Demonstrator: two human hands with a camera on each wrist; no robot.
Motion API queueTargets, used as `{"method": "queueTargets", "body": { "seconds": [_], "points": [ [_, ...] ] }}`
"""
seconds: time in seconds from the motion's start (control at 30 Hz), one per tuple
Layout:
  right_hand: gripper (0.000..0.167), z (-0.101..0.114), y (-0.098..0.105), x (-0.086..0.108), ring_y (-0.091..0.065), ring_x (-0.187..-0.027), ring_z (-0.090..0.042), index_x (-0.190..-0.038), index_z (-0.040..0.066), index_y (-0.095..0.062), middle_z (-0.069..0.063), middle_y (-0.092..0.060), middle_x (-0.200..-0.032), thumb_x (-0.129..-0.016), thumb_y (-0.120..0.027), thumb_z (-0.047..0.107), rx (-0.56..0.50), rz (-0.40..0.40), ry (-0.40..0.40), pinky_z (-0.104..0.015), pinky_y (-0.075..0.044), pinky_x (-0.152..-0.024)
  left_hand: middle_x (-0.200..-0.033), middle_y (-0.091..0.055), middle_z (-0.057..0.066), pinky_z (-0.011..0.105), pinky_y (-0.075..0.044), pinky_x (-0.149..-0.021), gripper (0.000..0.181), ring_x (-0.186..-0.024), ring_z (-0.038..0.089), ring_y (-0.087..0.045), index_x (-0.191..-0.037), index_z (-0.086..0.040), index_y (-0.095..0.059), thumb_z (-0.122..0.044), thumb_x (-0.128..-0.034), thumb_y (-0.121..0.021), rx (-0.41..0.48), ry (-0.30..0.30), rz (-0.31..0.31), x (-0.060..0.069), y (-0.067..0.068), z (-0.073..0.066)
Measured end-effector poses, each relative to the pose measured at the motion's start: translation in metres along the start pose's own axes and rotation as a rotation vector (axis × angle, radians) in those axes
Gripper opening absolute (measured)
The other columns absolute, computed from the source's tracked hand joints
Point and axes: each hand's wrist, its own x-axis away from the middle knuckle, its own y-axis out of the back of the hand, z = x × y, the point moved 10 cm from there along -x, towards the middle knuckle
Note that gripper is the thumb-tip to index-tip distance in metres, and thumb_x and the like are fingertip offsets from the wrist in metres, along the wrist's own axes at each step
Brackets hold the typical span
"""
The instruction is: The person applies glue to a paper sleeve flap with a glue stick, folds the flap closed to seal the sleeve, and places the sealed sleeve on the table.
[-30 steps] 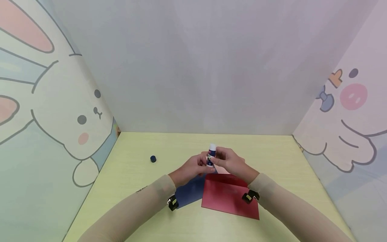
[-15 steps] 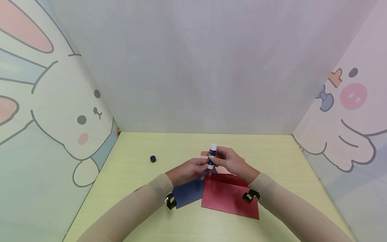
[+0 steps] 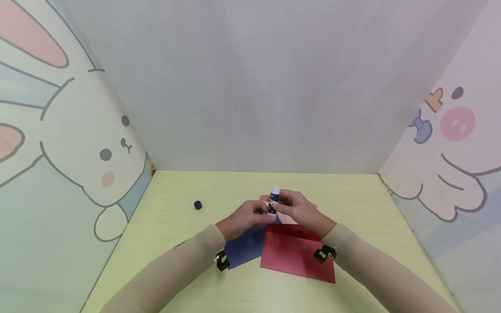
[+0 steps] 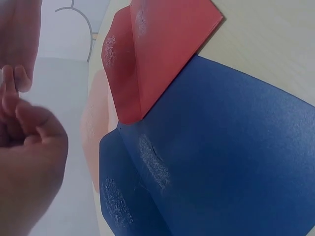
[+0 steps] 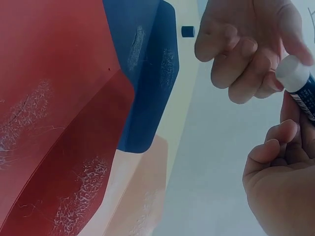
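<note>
An uncapped glue stick (image 3: 274, 201) with a dark blue barrel and white ends stands upright between both hands, above the paper. My right hand (image 3: 300, 209) grips its barrel. My left hand (image 3: 245, 217) pinches the white lower end (image 5: 294, 73) with thumb and fingers. Below lie a red envelope (image 3: 295, 256), a blue envelope (image 3: 247, 248) and a peach envelope (image 5: 140, 182), overlapping, flaps unfolded. Whitish rough patches mark the flaps and bodies of the red and blue ones. In the left wrist view the glue stick is mostly hidden by the fingers.
A small dark blue cap (image 3: 198, 204) sits on the pale yellow table (image 3: 172, 187), left of the hands. Grey-white panels (image 3: 258, 87) enclose the back and sides. A cartoon rabbit (image 3: 94, 143) is printed on the left panel.
My left hand loosened and lowered slightly from the glue stick's base half a second ago, and now pinches it again. My right hand and the envelopes stay in place.
</note>
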Motion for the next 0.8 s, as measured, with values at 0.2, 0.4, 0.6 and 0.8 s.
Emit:
{"method": "queueTargets", "body": {
  "seconds": [0.2, 0.4, 0.6, 0.8],
  "points": [
    [0.030, 0.0004, -0.0005, -0.0006, -0.068, -0.107, -0.025, -0.145, 0.000, -0.073, -0.019, -0.078, -0.124, -0.119, -0.070, 0.016, 0.003, -0.007, 0.001, -0.024, -0.061, -0.094, -0.089, -0.067, -0.002, 0.041, -0.050, -0.088, 0.030, -0.093, 0.018, -0.059, -0.090, -0.017, -0.064, -0.025, -0.1087, -0.086, 0.001, -0.021, -0.085, 0.0005, 0.0024, -0.0044],
    [0.030, 0.0025, -0.0003, 0.0008, -0.067, -0.104, -0.026, -0.143, -0.001, -0.073, -0.018, -0.076, -0.118, -0.119, -0.071, 0.016, 0.001, -0.010, -0.001, -0.025, -0.060, -0.092, -0.094, -0.072, -0.002, 0.043, -0.050, -0.090, 0.029, -0.096, 0.018, -0.061, -0.091, -0.015, -0.066, -0.025, -0.1090, -0.086, -0.001, -0.023, -0.084, 0.0013, 0.0018, -0.0067],
    [0.031, 0.0001, -0.0003, 0.0002, -0.068, -0.106, -0.026, -0.144, -0.001, -0.072, -0.018, -0.077, -0.120, -0.119, -0.071, 0.017, 0.000, -0.011, -0.014, -0.026, -0.060, -0.093, -0.097, -0.070, -0.002, 0.042, -0.051, -0.091, 0.028, -0.097, 0.017, -0.061, -0.092, -0.016, -0.065, -0.023, -0.1093, -0.086, 0.005, -0.021, -0.083, -0.0005, 0.0011, -0.0040],
    [0.030, -0.0014, -0.0007, -0.0006, -0.068, -0.107, -0.026, -0.142, -0.003, -0.072, -0.018, -0.077, -0.121, -0.119, -0.071, 0.017, -0.001, -0.010, -0.006, -0.026, -0.060, -0.095, -0.104, -0.067, -0.002, 0.041, -0.051, -0.092, 0.022, -0.102, 0.025, -0.060, -0.106, -0.017, -0.065, -0.027, -0.1107, -0.084, 0.021, 0.001, -0.046, -0.0002, -0.0014, 0.0004]
  ]
}}
